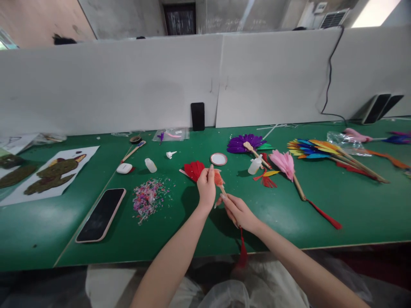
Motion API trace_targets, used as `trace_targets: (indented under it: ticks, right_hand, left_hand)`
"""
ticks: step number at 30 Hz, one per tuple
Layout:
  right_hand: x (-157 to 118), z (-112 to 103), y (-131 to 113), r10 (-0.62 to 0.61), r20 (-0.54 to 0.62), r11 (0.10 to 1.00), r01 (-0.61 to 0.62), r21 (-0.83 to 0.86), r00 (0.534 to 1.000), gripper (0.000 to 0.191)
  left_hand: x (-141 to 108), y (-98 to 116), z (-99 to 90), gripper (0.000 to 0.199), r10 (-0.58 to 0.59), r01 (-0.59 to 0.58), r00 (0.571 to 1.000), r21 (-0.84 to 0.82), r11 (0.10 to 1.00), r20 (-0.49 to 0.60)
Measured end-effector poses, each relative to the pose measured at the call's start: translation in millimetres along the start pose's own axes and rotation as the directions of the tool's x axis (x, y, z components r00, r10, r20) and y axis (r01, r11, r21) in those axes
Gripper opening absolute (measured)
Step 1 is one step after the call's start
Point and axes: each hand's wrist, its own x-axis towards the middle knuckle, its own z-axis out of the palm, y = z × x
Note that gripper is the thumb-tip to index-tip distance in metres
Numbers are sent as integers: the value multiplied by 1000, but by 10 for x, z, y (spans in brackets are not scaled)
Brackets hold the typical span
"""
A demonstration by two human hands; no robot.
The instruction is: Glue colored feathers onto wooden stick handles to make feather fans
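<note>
A red feather fan [193,171] with a wooden handle is held above the green table, its feathers to the left and a red tassel [243,248] hanging from the handle's end. My right hand [240,210] is wrapped round that handle. Over the feathered part, my left hand [207,187] is closed, thumb and finger pinched together; the hand covers part of the fan. Some orange-red fluff [218,179] shows between my two hands at the top of the handle. Just beyond them lies a round white lid with a red rim [218,159].
A pile of colourful flakes [149,197] and a phone [101,215] lie to the left. Small bottles [150,165] [255,165] stand on both sides. Purple [245,143], pink [282,162] and multicoloured feather fans [316,149] lie on the right. A white partition [128,85] runs behind.
</note>
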Motion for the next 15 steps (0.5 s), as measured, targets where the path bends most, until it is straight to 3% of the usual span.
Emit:
trace_targets:
  ticks: [4,10,15]
  right_hand:
    - [-9,6,15,-4,5,1000,4,-17,1000,41]
    - [-21,1,-30,-26,5,999,26,-24,1000,40]
    - [-10,-17,-33,-36,-14,999,36,19,999,42]
  left_hand:
    - [22,-22,7,40,-6,6,1000,4,1000,-18]
    - [96,-22,-19,44,-114,115,993,-136,984,21]
    - [105,25,-35,38,-49,75,991,-215,974,122]
